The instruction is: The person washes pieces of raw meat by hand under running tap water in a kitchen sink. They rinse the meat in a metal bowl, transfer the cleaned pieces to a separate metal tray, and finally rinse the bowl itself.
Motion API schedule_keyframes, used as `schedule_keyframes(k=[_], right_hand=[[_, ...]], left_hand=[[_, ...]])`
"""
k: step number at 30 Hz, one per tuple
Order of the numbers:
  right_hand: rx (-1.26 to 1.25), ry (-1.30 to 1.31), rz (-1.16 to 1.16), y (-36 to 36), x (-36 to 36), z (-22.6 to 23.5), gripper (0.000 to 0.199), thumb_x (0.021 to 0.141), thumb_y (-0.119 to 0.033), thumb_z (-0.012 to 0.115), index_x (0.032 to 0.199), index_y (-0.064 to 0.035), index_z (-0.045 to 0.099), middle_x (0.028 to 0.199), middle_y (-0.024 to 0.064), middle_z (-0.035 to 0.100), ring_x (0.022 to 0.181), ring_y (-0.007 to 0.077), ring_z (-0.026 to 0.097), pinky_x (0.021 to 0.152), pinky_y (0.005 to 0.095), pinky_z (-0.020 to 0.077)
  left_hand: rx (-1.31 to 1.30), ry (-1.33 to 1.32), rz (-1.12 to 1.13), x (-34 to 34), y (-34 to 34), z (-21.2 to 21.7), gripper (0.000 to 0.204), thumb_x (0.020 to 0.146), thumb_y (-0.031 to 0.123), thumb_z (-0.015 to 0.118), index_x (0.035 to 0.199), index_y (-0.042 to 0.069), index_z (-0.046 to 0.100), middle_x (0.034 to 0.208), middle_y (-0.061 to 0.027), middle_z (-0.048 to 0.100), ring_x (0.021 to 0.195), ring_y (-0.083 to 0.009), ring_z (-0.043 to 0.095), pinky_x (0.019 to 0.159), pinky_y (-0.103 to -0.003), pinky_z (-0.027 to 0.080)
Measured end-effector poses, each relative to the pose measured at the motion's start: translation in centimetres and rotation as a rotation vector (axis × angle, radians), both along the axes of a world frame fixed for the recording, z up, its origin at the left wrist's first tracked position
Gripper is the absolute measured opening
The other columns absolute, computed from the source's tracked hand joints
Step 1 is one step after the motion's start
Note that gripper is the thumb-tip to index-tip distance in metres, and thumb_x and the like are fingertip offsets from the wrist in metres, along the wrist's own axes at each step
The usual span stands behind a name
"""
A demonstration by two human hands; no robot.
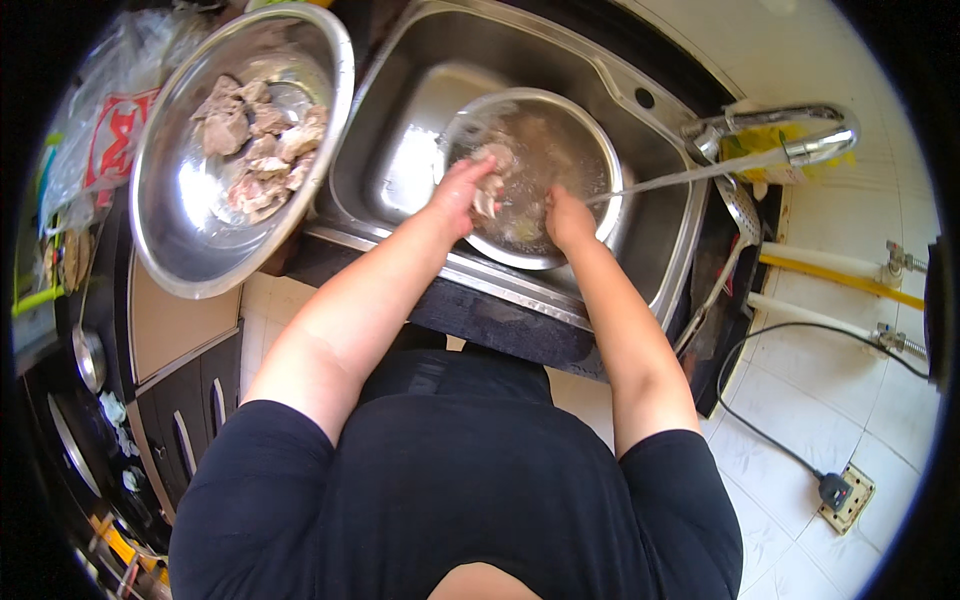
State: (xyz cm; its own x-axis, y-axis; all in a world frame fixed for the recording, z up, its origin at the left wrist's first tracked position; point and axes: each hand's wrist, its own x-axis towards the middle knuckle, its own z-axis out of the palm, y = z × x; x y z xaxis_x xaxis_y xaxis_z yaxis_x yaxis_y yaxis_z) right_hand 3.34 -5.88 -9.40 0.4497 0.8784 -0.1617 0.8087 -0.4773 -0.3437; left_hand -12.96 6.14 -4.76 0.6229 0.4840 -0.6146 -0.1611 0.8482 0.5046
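Observation:
My left hand (463,196) is closed round a pale piece of meat (491,186) at the left side of a round metal basin (520,262). Cloudy water (545,140) fills the basin, which stands in the steel sink (390,150). At the basin's right side, my right hand (569,217) dips its fingers into the water, so they are hidden. A stream of water from the tap (820,142) runs down beside that hand. Left of the sink, a large steel bowl (165,235) holds several pieces of pale cooked-looking meat (262,135).
A clear plastic bag with red print (120,130) lies beyond the bowl. Right of the sink rests a slotted metal skimmer (738,215). Pipes (840,280) run along the tiled wall, with a plugged black cord (832,490) lower down. The dark counter edge (500,315) lies before me.

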Motion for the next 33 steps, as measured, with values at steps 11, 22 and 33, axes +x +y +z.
schedule_keyframes(k=[11,22,33], right_hand=[[0.575,1.123,-0.245,7.9,-7.5,18.7,0.045,0.084,-0.022,0.048,0.123,-0.0065,0.035,0.109,0.0084,0.051,0.087,0.0144,0.054,0.063,0.0233,0.0444],[0.558,1.157,0.219,14.1,-6.8,20.4,0.039,0.085,-0.028,0.049,0.114,-0.0004,0.048,0.109,0.0111,0.054,0.103,0.0203,0.050,0.086,0.0350,0.0407],[-0.231,-0.035,0.176,2.0,-0.3,-0.7,0.027,0.081,-0.020,0.044,0.099,-0.0038,0.055,0.100,0.0208,0.055,0.092,0.0374,0.054,0.079,0.0438,0.0426]], left_hand=[[0.996,-0.068,0.320,-3.4,0.3,13.4,0.027,0.072,0.017,0.068,0.091,0.001,0.058,0.101,-0.0090,0.050,0.091,-0.0125,0.053,0.077,-0.022,0.043],[1.556,0.660,0.580,-13.8,8.0,17.9,0.037,0.077,0.019,0.060,0.109,0.001,0.053,0.107,-0.0131,0.054,0.097,-0.0190,0.051,0.080,-0.028,0.042],[0.978,0.568,-0.511,-0.5,1.9,3.2,0.039,0.082,0.015,0.051,0.118,0.000,0.044,0.109,-0.0136,0.054,0.095,-0.0193,0.054,0.084,-0.028,0.041]])
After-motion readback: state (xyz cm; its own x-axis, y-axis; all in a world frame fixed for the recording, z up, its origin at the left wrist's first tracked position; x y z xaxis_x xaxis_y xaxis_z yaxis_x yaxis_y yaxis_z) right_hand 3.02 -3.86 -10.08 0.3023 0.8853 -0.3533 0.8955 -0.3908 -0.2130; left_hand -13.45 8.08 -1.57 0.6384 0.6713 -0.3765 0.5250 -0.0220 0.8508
